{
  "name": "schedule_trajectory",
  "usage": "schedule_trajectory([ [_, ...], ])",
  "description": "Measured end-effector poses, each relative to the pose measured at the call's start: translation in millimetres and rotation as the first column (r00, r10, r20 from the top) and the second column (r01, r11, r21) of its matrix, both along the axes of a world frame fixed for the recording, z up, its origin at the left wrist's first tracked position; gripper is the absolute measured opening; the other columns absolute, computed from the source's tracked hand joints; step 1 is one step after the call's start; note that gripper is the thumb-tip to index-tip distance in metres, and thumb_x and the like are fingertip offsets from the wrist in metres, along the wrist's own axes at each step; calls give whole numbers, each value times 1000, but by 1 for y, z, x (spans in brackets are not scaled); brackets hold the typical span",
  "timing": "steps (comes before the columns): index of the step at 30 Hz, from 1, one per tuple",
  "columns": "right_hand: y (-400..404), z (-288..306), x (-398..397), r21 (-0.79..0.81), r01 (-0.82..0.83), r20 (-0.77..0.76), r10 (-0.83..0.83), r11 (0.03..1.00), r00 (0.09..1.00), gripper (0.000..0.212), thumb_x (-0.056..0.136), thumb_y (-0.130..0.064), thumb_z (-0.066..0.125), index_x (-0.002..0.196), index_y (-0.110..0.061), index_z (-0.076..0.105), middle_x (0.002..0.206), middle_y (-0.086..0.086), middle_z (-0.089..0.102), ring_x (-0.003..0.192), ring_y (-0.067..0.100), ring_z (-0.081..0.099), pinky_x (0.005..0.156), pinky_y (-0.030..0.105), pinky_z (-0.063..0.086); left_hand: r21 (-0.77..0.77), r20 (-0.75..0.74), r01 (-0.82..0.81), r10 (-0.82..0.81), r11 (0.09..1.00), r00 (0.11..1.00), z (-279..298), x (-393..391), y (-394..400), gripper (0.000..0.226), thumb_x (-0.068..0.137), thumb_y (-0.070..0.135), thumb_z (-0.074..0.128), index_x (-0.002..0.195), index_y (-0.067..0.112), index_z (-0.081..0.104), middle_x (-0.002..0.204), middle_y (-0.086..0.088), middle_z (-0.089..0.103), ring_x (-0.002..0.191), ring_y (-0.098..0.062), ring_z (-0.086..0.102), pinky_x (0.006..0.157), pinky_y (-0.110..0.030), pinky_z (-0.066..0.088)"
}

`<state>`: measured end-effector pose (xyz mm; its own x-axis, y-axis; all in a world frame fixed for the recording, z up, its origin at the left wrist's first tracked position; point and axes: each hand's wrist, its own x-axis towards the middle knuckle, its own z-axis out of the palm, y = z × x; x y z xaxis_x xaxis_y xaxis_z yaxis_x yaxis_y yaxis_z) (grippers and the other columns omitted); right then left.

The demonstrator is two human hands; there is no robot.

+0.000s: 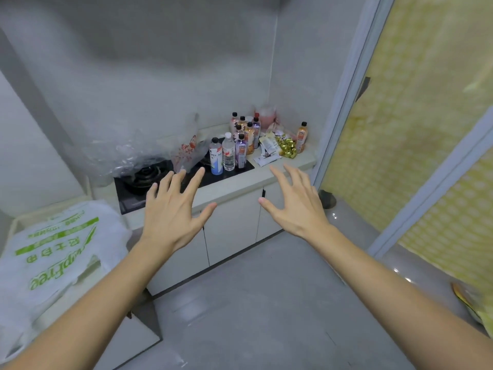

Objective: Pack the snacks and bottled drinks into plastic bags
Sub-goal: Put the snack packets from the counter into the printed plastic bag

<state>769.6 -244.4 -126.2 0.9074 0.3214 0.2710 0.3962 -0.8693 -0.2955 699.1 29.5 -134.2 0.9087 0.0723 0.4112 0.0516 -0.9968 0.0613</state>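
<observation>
head view: left hand (170, 209) and right hand (296, 206) reach out with fingers spread, holding nothing, short of the countertop (240, 186). bottled drinks (240, 140) stand packed tight beside the snack packets (274, 146) (bags: clear plastic bag (149, 150) over the stove (149, 180), white printed bag (53, 249) lower left). a hasty grab could topple the neighbouring bottles.

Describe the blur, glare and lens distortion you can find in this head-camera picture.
Head view: wide-angle lens bows the door frame; glare spots sit on the glossy floor; the yellow packet at the right edge is smeared; both hands, left hand and right hand, stay fairly sharp.
</observation>
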Motion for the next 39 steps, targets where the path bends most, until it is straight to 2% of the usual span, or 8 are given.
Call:
schedule_trajectory([
  [10, 48, -25, 141, 12, -55, -11, 55, 998, 998, 82, 92, -74, 43, 161, -35, 19, 166, 3, 25, 152, 28, 21, 117, 55, 35, -8, -54, -52, 51, 999, 997, -16, 134, 40, 77, 91, 72, 31, 159, 34, 26, 148, -9, 45, 141, -31, 35, 113, -57, 33],
  [17, 76, -44, 277, 43, -186, -1, 186, 982, 983, 80, 93, -69, 52, 159, -29, 31, 159, 5, 36, 147, 28, 30, 114, 52, 36, 7, -87, -160, 160, 987, 983, -31, 239, 48, 76, 92, 72, 32, 158, 35, 25, 150, -8, 44, 142, -32, 35, 114, -57, 34],
  [22, 92, -49, 358, 84, -278, -36, 282, 957, 959, 80, 92, -68, 53, 159, -30, 29, 158, 4, 36, 147, 25, 29, 114, 50, 36, -36, -101, -263, 258, 964, 961, -40, 295, 45, 74, 91, 69, 34, 156, 35, 30, 146, -7, 47, 138, -33, 39, 110, -58, 36],
  [27, 111, -59, 424, 51, -353, -58, 355, 934, 933, 79, 93, -67, 53, 159, -30, 29, 156, 2, 38, 144, 26, 33, 113, 49, 38, -45, -98, -326, 320, 944, 942, -47, 341, 52, 72, 93, 68, 37, 156, 33, 32, 140, -6, 50, 135, -32, 42, 108, -56, 38],
  [31, 145, -66, 466, 45, -389, -96, 391, 920, 915, 79, 95, -69, 49, 160, -30, 26, 162, 3, 32, 151, 27, 27, 118, 50, 33, -48, -122, -368, 360, 929, 925, -59, 371, 76, 73, 92, 68, 36, 156, 31, 32, 141, -6, 49, 133, -31, 43, 108, -54, 39],
  [35, 190, -72, 505, -1, -435, -106, 432, 901, 896, 79, 95, -68, 49, 160, -29, 27, 164, 5, 31, 152, 27, 27, 119, 49, 32, -53, -160, -400, 387, 915, 908, -72, 406, 113, 73, 93, 67, 35, 156, 30, 32, 133, -5, 51, 124, -31, 47, 104, -53, 42],
  [39, 233, -87, 548, -17, -415, -138, 409, 910, 902, 78, 94, -68, 48, 158, -28, 29, 161, 6, 35, 149, 29, 30, 119, 49, 33, -77, -195, -403, 382, 912, 903, -86, 446, 155, 75, 94, 68, 30, 158, 31, 25, 140, -8, 49, 130, -32, 45, 104, -53, 41],
])
